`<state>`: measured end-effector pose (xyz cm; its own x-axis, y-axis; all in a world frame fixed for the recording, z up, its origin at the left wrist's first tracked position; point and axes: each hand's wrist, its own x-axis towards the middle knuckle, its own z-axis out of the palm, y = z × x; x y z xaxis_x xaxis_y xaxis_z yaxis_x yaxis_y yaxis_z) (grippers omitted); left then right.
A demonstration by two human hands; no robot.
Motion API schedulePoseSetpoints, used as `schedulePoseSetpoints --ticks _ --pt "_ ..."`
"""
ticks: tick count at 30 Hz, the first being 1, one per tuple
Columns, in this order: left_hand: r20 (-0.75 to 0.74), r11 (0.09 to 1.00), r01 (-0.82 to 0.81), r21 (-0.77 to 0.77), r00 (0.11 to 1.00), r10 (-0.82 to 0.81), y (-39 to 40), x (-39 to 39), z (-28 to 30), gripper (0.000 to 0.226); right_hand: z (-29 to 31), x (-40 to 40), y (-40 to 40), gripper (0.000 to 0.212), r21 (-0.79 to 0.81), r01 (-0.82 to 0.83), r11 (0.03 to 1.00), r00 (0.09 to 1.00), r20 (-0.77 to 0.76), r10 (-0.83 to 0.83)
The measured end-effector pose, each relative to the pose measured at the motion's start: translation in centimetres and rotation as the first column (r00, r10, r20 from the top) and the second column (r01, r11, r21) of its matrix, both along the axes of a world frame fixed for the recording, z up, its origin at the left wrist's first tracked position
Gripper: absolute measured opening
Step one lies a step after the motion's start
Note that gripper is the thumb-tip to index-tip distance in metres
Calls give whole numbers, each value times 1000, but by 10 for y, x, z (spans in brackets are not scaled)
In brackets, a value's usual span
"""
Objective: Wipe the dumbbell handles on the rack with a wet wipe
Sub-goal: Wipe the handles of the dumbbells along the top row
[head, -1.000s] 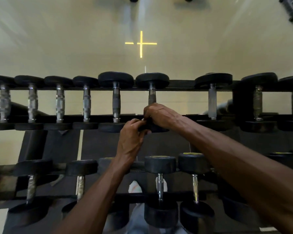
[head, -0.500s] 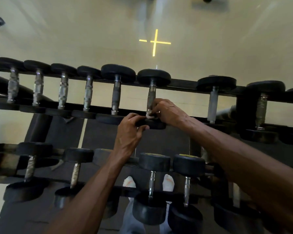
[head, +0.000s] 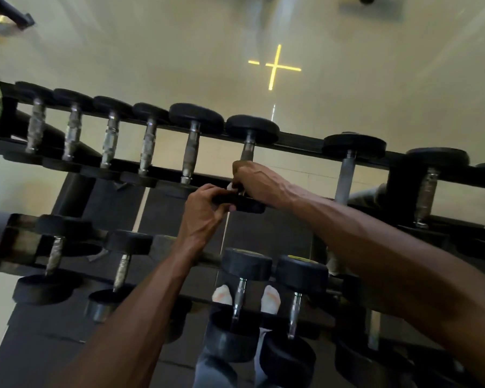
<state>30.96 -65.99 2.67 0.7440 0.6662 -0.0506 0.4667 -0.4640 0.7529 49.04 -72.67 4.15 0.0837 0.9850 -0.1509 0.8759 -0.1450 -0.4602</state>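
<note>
Metal handle (head: 248, 153) gripped higher, right hand (head: 256, 184) risen

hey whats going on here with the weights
A person is cleaning dumbbells on a two-tier rack. The right hand is wrapped around the handle of the sixth dumbbell from the left on the top row, with a bit of white wet wipe showing at its fingers. The left hand grips that dumbbell's near head to steady it. The other dumbbells sit untouched on the rack.
</note>
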Motion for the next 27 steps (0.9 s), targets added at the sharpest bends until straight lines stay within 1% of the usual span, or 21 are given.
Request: schedulePoseSetpoints --ticks 2,5,7,9,12,15,17,20,22,24,27 --pt "6 1000 23 -14 1000 -23 1 -1 -1 32 -6 3 -3 21 64 113 992 994 -9 -113" --pt "5 998 64 -4 998 -64 8 -3 -4 34 -14 2 7 17 77 281 957 960 -45 -278" --pt "2 995 97 13 995 -97 11 -3 -2 33 -17 -4 12 16 93 322 942 947 -25 -321" --pt "3 991 129 37 992 -129 13 -2 -3 32 -17 -9 10 15 62 277 959 961 1 -277" --pt "-7 990 137 46 991 -137 13 -3 0 30 -11 -13 3 10 -53 163 985 987 0 -163" --pt "-35 987 155 41 988 -153 17 -2 1 30 -3 -11 5 10 -117 129 985 991 -10 -131" --pt "-73 990 138 34 988 -135 16 0 4 29 3 -13 6 10 -112 117 987 993 -14 -119" --pt "-88 996 85 39 993 -82 11 3 1 27 7 -15 6 10 -111 83 990 997 6 -83" --pt "-109 996 72 44 992 -67 6 3 3 25 7 -15 2 13 -73 116 991 992 47 -113" --pt "-120 996 73 47 991 -67 5 1 3 25 6 -13 0 14 -40 161 986 986 51 -159" --pt "-119 995 93 32 989 -89 6 1 4 24 6 -12 0 12 -45 181 983 983 49 -178"
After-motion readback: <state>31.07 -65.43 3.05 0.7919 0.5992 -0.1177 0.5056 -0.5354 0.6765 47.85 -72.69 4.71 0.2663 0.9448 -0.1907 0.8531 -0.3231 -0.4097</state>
